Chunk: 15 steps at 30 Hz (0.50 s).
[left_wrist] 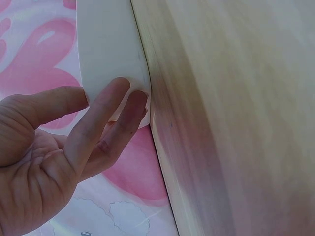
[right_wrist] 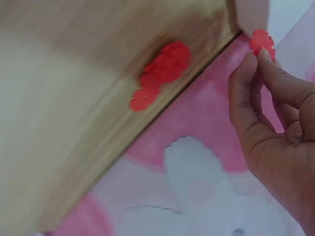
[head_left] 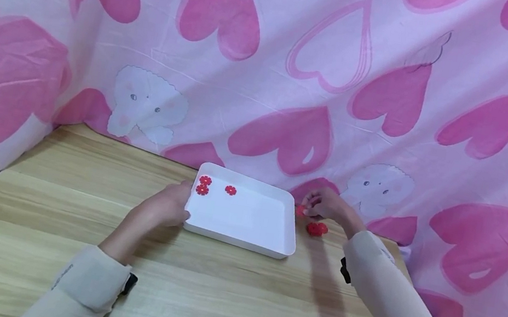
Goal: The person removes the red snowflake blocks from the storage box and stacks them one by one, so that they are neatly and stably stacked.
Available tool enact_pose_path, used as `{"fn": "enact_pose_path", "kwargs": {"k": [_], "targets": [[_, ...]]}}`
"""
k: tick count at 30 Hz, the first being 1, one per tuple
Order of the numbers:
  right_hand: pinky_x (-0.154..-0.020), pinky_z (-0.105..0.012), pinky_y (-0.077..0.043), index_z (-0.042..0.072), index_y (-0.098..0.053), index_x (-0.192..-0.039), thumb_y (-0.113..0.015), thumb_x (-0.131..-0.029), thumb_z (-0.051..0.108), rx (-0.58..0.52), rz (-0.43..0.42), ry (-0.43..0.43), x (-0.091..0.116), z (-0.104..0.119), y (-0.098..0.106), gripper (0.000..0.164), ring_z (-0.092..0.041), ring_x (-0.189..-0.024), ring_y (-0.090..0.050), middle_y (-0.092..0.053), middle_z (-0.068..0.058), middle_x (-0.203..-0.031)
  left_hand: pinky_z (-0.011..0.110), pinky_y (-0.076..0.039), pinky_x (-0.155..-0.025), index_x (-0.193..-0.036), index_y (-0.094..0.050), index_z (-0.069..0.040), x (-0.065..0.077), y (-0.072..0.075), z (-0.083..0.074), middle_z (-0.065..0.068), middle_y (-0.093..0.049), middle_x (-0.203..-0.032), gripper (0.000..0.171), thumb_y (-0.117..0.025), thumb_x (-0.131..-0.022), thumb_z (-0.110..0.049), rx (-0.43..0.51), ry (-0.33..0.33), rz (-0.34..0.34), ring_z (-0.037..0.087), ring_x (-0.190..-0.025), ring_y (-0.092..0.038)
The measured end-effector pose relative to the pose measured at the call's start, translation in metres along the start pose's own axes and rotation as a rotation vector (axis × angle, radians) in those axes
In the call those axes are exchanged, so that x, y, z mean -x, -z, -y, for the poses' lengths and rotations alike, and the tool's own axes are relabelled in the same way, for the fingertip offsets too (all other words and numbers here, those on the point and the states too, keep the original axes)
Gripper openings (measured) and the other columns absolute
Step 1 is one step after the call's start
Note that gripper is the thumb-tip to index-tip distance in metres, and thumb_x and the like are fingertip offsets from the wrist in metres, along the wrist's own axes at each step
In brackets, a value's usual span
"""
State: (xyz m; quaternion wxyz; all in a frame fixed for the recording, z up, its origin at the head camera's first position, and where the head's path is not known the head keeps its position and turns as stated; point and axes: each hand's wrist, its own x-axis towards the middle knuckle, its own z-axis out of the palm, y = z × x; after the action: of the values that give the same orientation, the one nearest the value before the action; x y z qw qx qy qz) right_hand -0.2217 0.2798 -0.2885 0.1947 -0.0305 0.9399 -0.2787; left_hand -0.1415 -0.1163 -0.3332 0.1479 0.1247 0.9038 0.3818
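Observation:
A shallow white tray lies on the table with several red flower-shaped plastic discs near its far left corner. My left hand holds the tray's left side; in the left wrist view its fingers bend against the tray's outer wall. Beyond the tray's right wall, my right hand pinches one red flower-shaped disc between thumb and fingertips. A small heap of the same red discs lies on the table just below that hand, some overlapping.
The wood-grain table ends close behind the tray, where a pink curtain with hearts and cartoon animals hangs. Its right edge also meets the curtain, beyond the right forearm.

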Motion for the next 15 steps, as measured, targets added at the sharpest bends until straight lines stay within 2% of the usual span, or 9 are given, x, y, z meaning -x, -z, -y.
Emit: {"fn": "enact_pose_path", "kwargs": {"k": [5, 11, 15], "targets": [[-0.082, -0.04, -0.067, -0.012, -0.065, -0.113, -0.072, -0.096, -0.006, -0.073, 0.011, -0.036, 0.007, -0.02, 0.005, 0.019, -0.017, -0.077, -0.068, -0.066, -0.012, -0.093, 0.059, -0.049, -0.116, -0.151, -0.044, 0.012, -0.001, 0.0, 0.0, 0.031, -0.056, -0.148, 0.059, -0.064, -0.095, 0.008, -0.016, 0.005, 0.003, 0.037, -0.117, -0.057], [-0.08, -0.036, -0.067, -0.011, -0.066, -0.114, -0.07, -0.096, -0.007, -0.064, -0.003, -0.124, 0.011, -0.038, 0.006, 0.019, -0.014, -0.08, -0.067, -0.065, -0.01, -0.095, 0.059, -0.049, -0.116, -0.153, -0.043, 0.01, 0.0, 0.0, -0.001, 0.03, -0.055, -0.149, 0.062, -0.066, -0.095, 0.007, 0.004, 0.024, 0.007, 0.038, -0.119, -0.057], [-0.08, -0.034, -0.066, -0.012, -0.067, -0.114, -0.069, -0.095, -0.007, -0.061, -0.018, -0.138, 0.014, -0.052, 0.004, 0.019, -0.012, -0.081, -0.066, -0.067, -0.009, -0.094, 0.059, -0.049, -0.116, -0.153, -0.043, 0.01, 0.001, 0.0, -0.003, 0.03, -0.055, -0.149, 0.062, -0.066, -0.095, 0.007, 0.009, 0.029, 0.012, 0.038, -0.119, -0.057]]}}
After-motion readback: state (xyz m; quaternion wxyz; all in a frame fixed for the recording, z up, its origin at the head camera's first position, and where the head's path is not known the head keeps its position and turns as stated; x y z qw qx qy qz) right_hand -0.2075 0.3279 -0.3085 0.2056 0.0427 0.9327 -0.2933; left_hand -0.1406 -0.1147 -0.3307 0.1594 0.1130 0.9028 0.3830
